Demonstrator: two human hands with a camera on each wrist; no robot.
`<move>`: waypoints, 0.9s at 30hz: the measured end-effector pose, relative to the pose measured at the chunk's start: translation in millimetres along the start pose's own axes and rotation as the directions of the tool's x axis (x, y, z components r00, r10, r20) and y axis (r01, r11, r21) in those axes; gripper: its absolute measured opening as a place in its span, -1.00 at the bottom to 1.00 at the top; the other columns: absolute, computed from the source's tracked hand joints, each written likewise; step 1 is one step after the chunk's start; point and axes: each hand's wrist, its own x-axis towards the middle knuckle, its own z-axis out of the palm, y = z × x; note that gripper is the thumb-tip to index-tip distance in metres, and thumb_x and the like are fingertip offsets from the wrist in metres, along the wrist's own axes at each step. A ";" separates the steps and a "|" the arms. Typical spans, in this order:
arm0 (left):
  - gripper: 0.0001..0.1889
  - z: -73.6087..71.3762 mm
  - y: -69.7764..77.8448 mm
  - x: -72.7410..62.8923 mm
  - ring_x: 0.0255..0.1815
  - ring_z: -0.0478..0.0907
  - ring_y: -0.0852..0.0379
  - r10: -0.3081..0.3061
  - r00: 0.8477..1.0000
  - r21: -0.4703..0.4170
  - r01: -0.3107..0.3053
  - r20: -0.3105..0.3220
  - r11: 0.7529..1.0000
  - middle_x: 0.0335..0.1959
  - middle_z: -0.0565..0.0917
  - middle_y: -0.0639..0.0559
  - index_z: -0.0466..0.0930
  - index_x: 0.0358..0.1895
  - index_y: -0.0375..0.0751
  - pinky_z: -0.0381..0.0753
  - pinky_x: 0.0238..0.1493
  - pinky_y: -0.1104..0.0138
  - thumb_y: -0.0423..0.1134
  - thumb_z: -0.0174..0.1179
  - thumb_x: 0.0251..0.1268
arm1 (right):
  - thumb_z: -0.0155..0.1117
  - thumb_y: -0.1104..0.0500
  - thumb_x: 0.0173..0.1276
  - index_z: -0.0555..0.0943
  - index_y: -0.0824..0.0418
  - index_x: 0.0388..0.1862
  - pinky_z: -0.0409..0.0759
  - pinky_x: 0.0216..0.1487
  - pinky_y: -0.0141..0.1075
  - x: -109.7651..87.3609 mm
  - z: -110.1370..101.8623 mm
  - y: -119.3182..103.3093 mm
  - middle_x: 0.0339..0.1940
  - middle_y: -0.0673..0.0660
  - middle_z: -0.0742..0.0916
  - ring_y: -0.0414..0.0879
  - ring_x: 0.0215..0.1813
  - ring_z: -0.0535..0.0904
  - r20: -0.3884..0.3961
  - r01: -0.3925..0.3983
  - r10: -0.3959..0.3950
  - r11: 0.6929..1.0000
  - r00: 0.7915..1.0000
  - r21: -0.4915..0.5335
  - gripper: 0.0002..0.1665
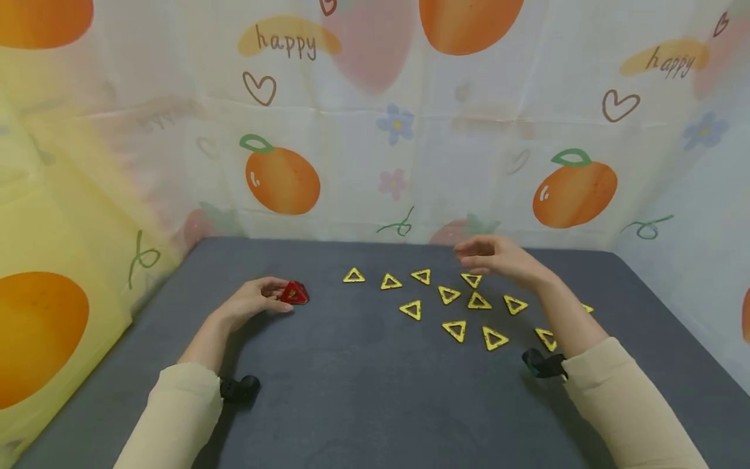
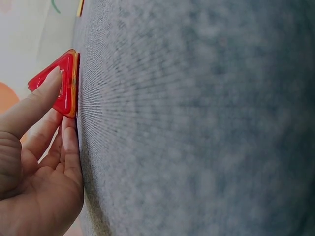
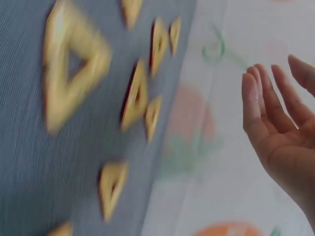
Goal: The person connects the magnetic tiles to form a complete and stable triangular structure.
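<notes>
Pinching the red piece [image 1: 295, 293], likely light and stiff, the left hand [image 1: 250, 303] should favour edges. Right of it, the right hand [image 1: 502, 258] hangs empty, fingers loose.

Free room is running across the near table [image 1: 363, 404], between the two sleeves [image 1: 178, 410]. Yellow triangles [image 1: 487, 339] are cluttering the centre and right (the right hand [image 1: 504, 260] is hanging above), the left hand [image 1: 252, 303] and red block [image 1: 295, 293] are obstructing the left, and a curtain [image 1: 351, 169] is blocking the far edge.
</notes>
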 end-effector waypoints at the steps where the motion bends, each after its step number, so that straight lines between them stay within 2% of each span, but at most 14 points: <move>1: -0.27 0.0 -0.5 -0.3 0.43 0.27 -0.27 -0.002 1.000 0.001 0.002 0.002 1.000 0.40 0.36 -0.38 0.25 0.43 -0.36 0.36 0.39 -0.07 -0.19 0.34 0.26 | 0.20 0.07 0.48 0.39 0.24 0.37 0.53 0.32 0.05 -7.3 -8.5 7.3 0.40 0.32 0.50 0.04 0.32 0.56 -0.017 -0.003 0.003 1.000 1.000 -0.015 -0.44; 4: -0.26 -0.2 -1.7 -0.8 0.43 0.28 -0.26 -0.009 1.000 -0.002 0.009 0.010 1.000 0.39 0.36 -0.38 0.25 0.43 -0.36 0.36 0.39 -0.06 -0.18 0.35 0.25 | 0.19 0.01 0.48 0.39 0.23 0.38 0.52 0.32 0.05 -29.6 -31.8 29.9 0.39 0.33 0.51 -0.26 0.19 0.60 -0.084 -0.039 0.032 0.996 0.996 -0.084 -0.41; 5: -0.26 -0.4 -2.0 -0.6 0.42 0.28 -0.26 -0.006 1.000 -0.005 0.006 0.011 1.000 0.39 0.36 -0.38 0.25 0.43 -0.36 0.37 0.38 -0.05 -0.18 0.35 0.25 | 0.19 -0.01 0.48 0.39 0.23 0.38 0.51 0.32 0.06 -36.3 -39.3 38.1 0.38 0.33 0.52 -0.29 0.16 0.61 -0.112 -0.061 0.048 0.991 0.993 -0.121 -0.40; 7: -0.26 -1.1 -2.5 0.0 0.42 0.28 -0.26 0.000 1.000 -0.011 0.000 0.015 1.000 0.39 0.37 -0.37 0.25 0.43 -0.36 0.38 0.37 -0.04 -0.17 0.35 0.26 | 0.18 -0.05 0.49 0.38 0.25 0.39 0.48 0.32 0.13 -49.8 -52.2 55.1 0.37 0.37 0.53 -0.17 0.19 0.61 -0.158 -0.115 0.086 0.976 0.984 -0.186 -0.37; 11: -0.26 -3.3 -3.1 0.8 0.42 0.29 -0.26 0.013 1.000 -0.024 -0.012 0.027 1.000 0.39 0.37 -0.37 0.23 0.43 -0.36 0.40 0.36 -0.02 -0.16 0.34 0.27 | 0.19 -0.09 0.47 0.32 0.35 0.43 0.44 0.26 0.22 -73.2 -73.4 88.5 0.38 0.48 0.48 0.31 0.33 0.46 -0.214 -0.246 0.191 0.932 0.958 -0.268 -0.25; 14: -0.25 -3.7 -3.1 1.0 0.41 0.30 -0.25 0.019 0.999 -0.033 -0.018 0.034 0.999 0.39 0.37 -0.37 0.22 0.44 -0.37 0.42 0.34 0.01 -0.16 0.34 0.27 | 0.21 -0.08 0.45 0.27 0.42 0.44 0.42 0.21 0.26 -88.7 -85.7 108.4 0.39 0.56 0.40 0.45 0.37 0.34 -0.207 -0.318 0.268 0.909 0.941 -0.268 -0.18; 19: -0.25 -3.4 -3.7 1.9 0.38 0.32 -0.23 0.017 1.000 -0.030 -0.016 0.025 0.999 0.37 0.38 -0.38 0.23 0.43 -0.37 0.42 0.28 0.10 -0.16 0.34 0.26 | 0.25 -0.10 0.41 0.30 0.45 0.41 0.43 0.16 0.22 -103.6 -95.5 128.5 0.35 0.56 0.42 0.43 0.33 0.35 -0.140 -0.376 0.350 0.883 0.926 -0.281 -0.17; 22: -0.24 -2.8 -2.9 1.8 0.40 0.30 -0.24 0.007 1.000 -0.019 -0.006 0.017 1.000 0.38 0.36 -0.37 0.22 0.44 -0.36 0.39 0.32 0.04 -0.13 0.34 0.26 | 0.26 -0.11 0.40 0.33 0.45 0.38 0.42 0.16 0.20 -105.9 -96.4 134.5 0.30 0.49 0.49 0.38 0.32 0.37 -0.118 -0.384 0.365 0.883 0.923 -0.271 -0.18; 27: -0.23 -1.0 -0.2 -0.5 0.42 0.26 -0.25 -0.004 1.000 -0.014 0.004 0.004 1.000 0.40 0.33 -0.37 0.22 0.45 -0.35 0.32 0.40 -0.06 -0.10 0.34 0.27 | 0.29 -0.15 0.36 0.39 0.39 0.35 0.41 0.15 0.19 -108.4 -96.9 139.3 0.29 0.43 0.51 0.32 0.32 0.38 -0.136 -0.396 0.372 0.881 0.918 -0.260 -0.19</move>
